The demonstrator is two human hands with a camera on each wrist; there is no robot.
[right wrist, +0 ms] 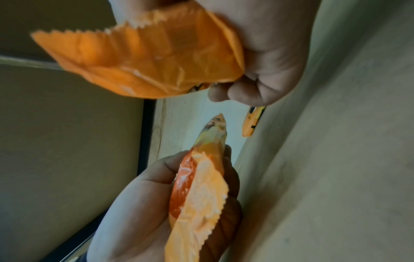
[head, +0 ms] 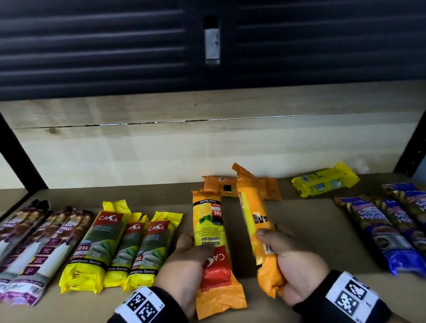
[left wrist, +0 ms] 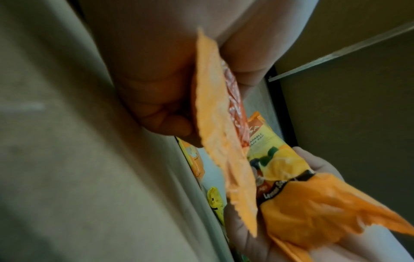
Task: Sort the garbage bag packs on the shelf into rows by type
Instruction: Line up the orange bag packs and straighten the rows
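- Both hands hold orange packs: the left hand (head: 187, 264) wraps its grip round a lemon-scented orange pack (head: 212, 243), thumb across the printed front, and the right hand (head: 290, 260) curls round a second orange pack (head: 257, 224) turned edge-up
- Each held pack hangs just above the shelf board (head: 303, 230), mid-shelf; a third orange pack (head: 234, 186) lies flat behind them, crosswise
- Step in hand, as I judge it — laying the orange packs into their own row between the yellow packs (head: 114, 247) and the blue packs (head: 403, 229)
- To do it well: turn the right pack label-up, set both parallel to the neighbouring rows, ends level, then bring the crosswise one into line
- Purple packs (head: 21, 250) sit in a row at far left; one stray yellow pack (head: 324, 180) lies apart near the back right — it likely belongs with the yellow row
- Shelf is pale wood with black uprights (head: 9, 145) and a plank back wall; a dark slatted panel (head: 80, 44) hangs above
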